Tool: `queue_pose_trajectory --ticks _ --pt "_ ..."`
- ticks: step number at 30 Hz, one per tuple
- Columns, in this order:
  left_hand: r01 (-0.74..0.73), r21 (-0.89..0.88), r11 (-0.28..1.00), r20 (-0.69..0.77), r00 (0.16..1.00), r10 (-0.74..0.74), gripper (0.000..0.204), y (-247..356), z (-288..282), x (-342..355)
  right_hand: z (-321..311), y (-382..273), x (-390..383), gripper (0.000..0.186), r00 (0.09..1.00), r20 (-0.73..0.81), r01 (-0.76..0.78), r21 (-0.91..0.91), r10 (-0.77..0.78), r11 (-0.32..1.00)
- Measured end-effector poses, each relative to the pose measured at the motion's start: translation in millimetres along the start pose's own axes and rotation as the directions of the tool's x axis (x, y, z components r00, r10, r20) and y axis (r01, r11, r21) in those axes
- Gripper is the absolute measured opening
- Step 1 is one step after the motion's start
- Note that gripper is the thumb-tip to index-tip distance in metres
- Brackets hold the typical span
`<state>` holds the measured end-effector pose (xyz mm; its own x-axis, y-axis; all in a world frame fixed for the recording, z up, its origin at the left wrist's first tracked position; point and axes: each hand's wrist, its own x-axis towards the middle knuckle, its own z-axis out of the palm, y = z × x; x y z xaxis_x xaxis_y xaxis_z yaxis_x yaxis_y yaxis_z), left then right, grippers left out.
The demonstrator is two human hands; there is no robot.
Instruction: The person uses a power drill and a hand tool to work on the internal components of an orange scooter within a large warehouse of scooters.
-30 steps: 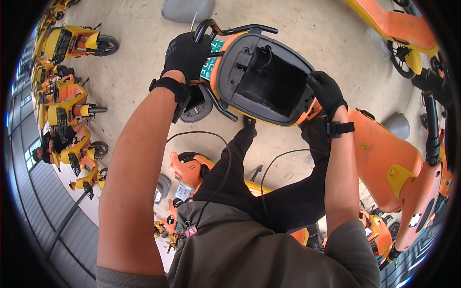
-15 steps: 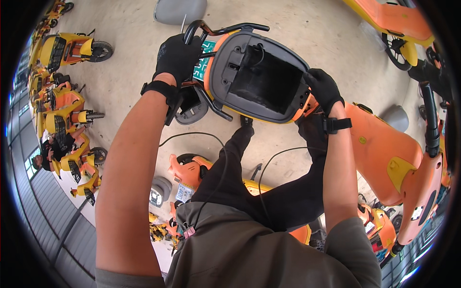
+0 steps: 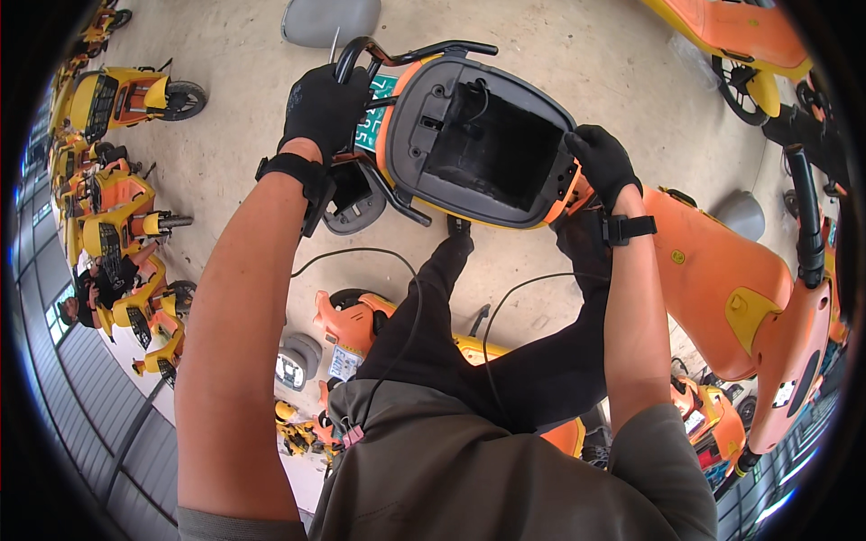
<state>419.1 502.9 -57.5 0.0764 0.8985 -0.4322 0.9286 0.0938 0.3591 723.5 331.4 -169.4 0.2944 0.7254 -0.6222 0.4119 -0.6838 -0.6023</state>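
An orange and yellow electric scooter stands before me with its seat off, leaving a grey-rimmed storage compartment exposed. In black gloves, my left hand is closed beside the black rear grab rail. From that fist juts a thin metal shaft; its handle is hidden. My right hand has its fingers bent against the compartment's front rim, and what lies under the fingertips is hidden. A dark cable end sits inside the compartment. Behind the left hand shows a green number plate.
Grey scooter seats lie on the floor, one at the top and another at the right. A row of parked scooters lines the left, where a person is. More scooters stand at the upper right. A thin cable crosses my legs.
The view has shifted slightly, so the scooter appears a little further left. Both hands keep about the same places on it.
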Motion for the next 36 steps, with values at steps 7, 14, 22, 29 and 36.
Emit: queue_pose_trajectory --ticks 7,14,22,29,36 --pt "-0.007 0.001 1.000 0.007 1.000 0.007 0.042 -3.0 -0.2 1.0 5.0 5.0 0.0 0.068 0.992 -0.024 -0.127 -0.027 0.126 0.992" --pt "-0.039 -0.036 0.999 -0.030 0.999 0.038 0.045 -9.7 4.0 5.0 27.4 42.5 14.8 0.064 0.972 0.009 -0.228 -0.171 0.233 0.958" --pt "-0.005 0.028 1.000 0.007 1.000 0.005 0.045 -5.6 3.6 7.6 46.8 17.2 14.1 0.052 0.897 0.121 -0.364 -0.345 0.425 0.865" --pt "-0.032 -0.007 0.999 0.058 0.998 0.032 0.046 -17.6 5.6 13.9 70.0 23.3 4.7 0.053 0.969 -0.153 -0.237 -0.376 0.192 0.896" --pt "-0.154 0.013 0.988 -0.035 0.987 0.154 0.044 -27.7 17.6 26.2 80.1 62.4 32.0 0.050 0.944 -0.228 -0.292 -0.250 0.237 0.923"
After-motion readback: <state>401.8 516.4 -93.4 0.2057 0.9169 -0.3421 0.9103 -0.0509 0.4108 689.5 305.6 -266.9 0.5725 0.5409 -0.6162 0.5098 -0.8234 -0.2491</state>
